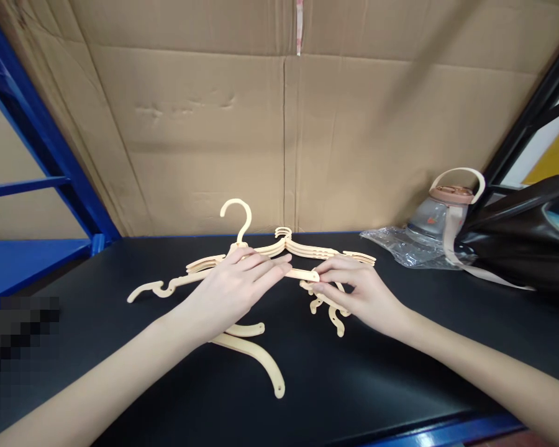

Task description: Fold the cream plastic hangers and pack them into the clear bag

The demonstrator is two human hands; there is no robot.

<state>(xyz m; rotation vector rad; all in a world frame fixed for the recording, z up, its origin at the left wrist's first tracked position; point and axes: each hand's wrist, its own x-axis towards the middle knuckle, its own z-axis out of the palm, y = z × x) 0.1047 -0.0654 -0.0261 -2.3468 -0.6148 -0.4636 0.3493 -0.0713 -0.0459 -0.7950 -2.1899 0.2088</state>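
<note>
A cream plastic hanger (300,274) is in both hands above the black tabletop, its hook pointing up and its left arm reaching out to a notched end. My left hand (240,282) is closed around its middle, just below the hook, covering the centre. At the hanger's right end, my right hand (361,288) pinches the tip between thumb and fingers. Beneath the right hand lie several small notched hanger pieces (337,323), partly covered. Two curved hanger arms (263,357) lie under my left wrist, their far ends hidden.
Behind the hands, several assembled hangers (307,251) lie stacked on the black tabletop (354,385). A water bottle (431,214) with a strap stands at the back right on clear plastic wrap (395,245), beside a black bag (517,230). Cardboard (205,136) forms the back wall; a blue frame (51,136) rises left.
</note>
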